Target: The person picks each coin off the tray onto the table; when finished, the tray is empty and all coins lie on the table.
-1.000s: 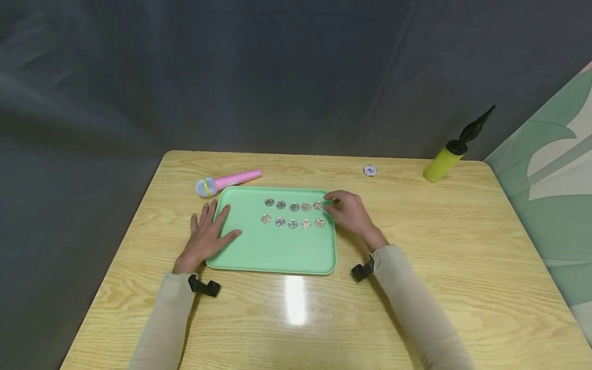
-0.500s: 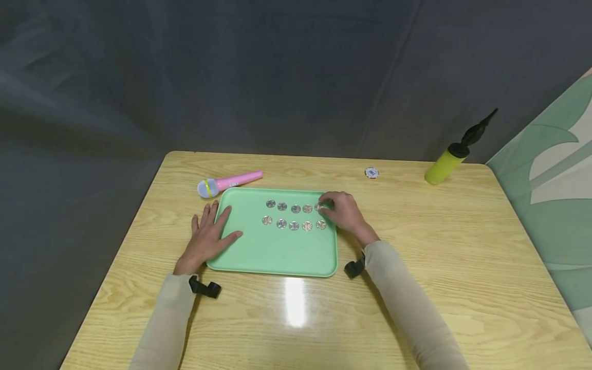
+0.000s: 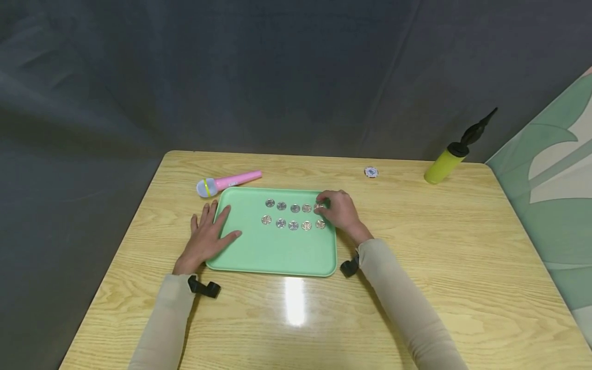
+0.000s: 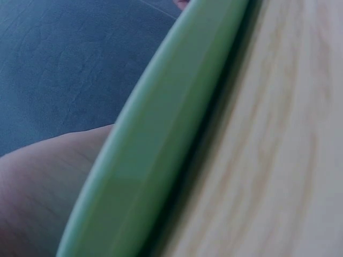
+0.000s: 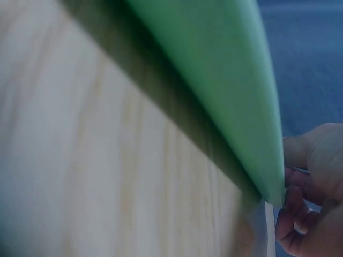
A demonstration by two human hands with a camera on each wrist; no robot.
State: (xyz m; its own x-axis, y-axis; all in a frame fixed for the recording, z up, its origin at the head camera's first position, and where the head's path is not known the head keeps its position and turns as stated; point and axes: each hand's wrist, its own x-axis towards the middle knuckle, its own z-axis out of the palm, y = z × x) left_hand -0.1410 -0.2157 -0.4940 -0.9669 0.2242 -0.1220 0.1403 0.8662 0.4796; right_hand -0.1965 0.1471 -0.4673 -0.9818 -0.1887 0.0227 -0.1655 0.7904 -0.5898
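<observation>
Several silver coins (image 3: 293, 225) lie in two rows on a light green tray (image 3: 273, 252). My left hand (image 3: 203, 241) rests with spread fingers over the tray's left rim, its thumb on the tray floor. Over the upper right corner, my right hand (image 3: 341, 209) has thumb and forefinger at either side of the last coin (image 3: 318, 207) of the back row, pinching it at tray level. That coin is partly covered by the fingers. In the right wrist view, the curled fingers (image 5: 292, 219) show beyond the tray rim (image 5: 268, 107), and no coin is visible there.
Behind the tray's left corner lies a pink toy microphone (image 3: 231, 181). A poker chip (image 3: 371, 172) is near the table's back edge. A yellow-green hand pump (image 3: 445, 163) with a black tip stands tilted at the back right. A dark curtain (image 3: 296, 77) hangs behind the table.
My right hand has moved left from the tray's right edge, and its thumb and forefinger have closed in on the end coin of the back row. The left hand has stayed put.
</observation>
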